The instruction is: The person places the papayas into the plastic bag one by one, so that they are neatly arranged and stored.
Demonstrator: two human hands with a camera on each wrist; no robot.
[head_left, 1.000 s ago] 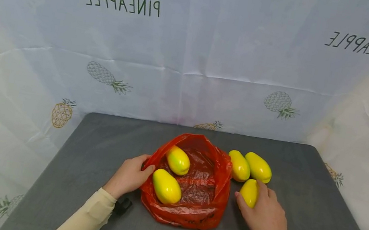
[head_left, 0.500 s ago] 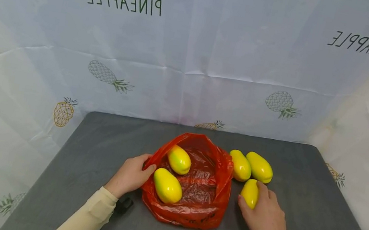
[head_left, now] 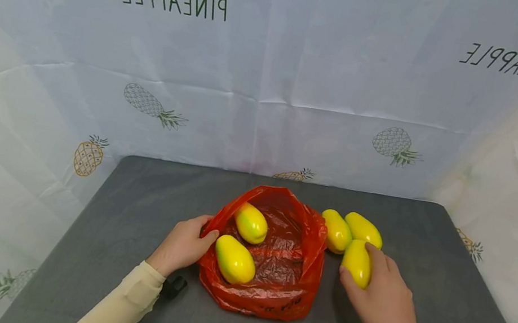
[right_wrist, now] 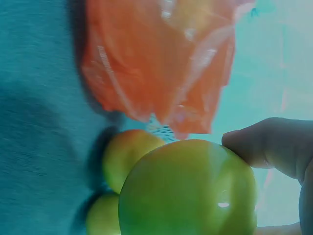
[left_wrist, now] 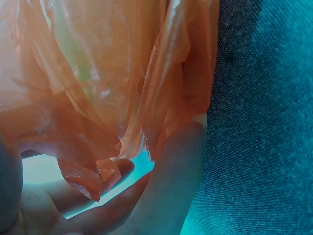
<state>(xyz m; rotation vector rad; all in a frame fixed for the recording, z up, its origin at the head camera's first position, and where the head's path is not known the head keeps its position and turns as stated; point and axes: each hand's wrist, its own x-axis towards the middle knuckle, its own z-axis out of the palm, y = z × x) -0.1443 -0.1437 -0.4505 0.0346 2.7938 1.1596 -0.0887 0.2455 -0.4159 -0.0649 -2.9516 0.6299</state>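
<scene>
A red plastic bag stands with its mouth spread wide on the table, two yellow mangoes inside its left part. My left hand grips the bag's left rim between thumb and fingers; the left wrist view shows the crumpled plastic close to the fingers. To the right of the bag, my right hand holds another mango by its sides, raised over the table. In the right wrist view that mango fills the foreground, with the thumb on it.
Two more mangoes, one against the bag's right side and one beside it, lie behind the held one. The dark grey table ends at a white curtain printed with pineapples.
My right hand has lifted the mango, moving it slightly up and away from its resting spot. The left hand and the bag have stayed in place.
</scene>
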